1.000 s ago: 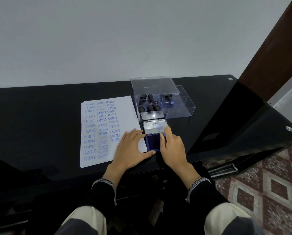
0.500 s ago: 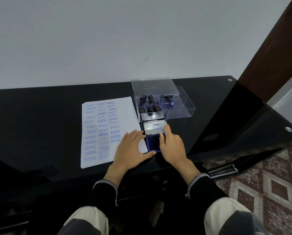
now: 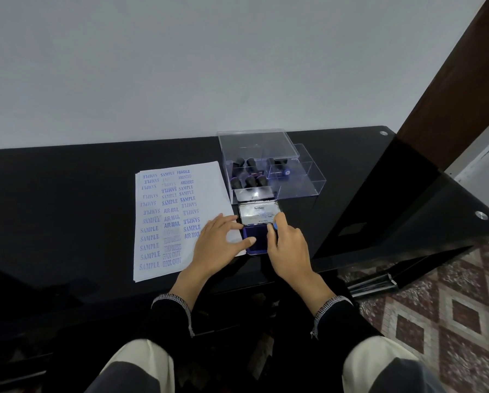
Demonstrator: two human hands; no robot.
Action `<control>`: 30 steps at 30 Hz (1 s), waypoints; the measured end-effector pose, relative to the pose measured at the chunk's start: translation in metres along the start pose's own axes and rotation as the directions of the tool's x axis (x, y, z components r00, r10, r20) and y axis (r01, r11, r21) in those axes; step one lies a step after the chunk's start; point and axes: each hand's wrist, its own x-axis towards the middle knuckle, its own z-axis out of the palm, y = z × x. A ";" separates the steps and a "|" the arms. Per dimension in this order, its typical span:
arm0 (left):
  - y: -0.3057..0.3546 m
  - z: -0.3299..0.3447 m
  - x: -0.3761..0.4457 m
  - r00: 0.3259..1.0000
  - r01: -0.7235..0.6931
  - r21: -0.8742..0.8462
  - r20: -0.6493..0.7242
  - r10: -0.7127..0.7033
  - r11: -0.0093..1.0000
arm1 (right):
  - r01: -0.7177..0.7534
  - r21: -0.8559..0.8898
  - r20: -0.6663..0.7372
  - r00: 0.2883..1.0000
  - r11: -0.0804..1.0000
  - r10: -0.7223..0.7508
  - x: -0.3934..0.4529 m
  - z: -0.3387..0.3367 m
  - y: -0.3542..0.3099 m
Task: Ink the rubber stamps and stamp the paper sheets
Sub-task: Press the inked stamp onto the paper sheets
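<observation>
Hardly anything moved: our L hand (image 3: 219, 243) stays flat by pad (image 3: 256, 241), R hand (image 3: 287, 245) pinches stamp (image 3: 275, 226) on it; sheet (image 3: 178, 217) mostly stamped.

Left hand (image 3: 219, 243) lies flat (fingers straight); right hand (image 3: 290, 245) curled, forefinger extended.

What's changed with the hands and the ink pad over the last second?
Very little. The right hand has shifted slightly toward the open lid of the ink pad, its fingertips at the hinge edge. The left hand still rests flat on the paper, thumb at the pad. The stamps stay in the clear box.
</observation>
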 end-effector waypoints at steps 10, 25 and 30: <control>0.003 0.000 0.005 0.999 0.044 -0.057 -0.018 -0.045 0.997 | 0.007 0.004 -0.013 1.000 1.000 -0.007 -0.002 -0.001 0.000; -0.002 0.002 0.004 0.999 -0.001 0.013 -0.035 0.002 1.000 | 0.013 -0.010 -0.043 0.999 1.000 -0.014 -0.009 0.001 -0.001; -0.002 0.002 0.004 0.999 -0.013 0.022 -0.032 0.014 1.000 | -0.004 0.003 -0.002 1.000 1.000 0.004 -0.005 -0.002 -0.002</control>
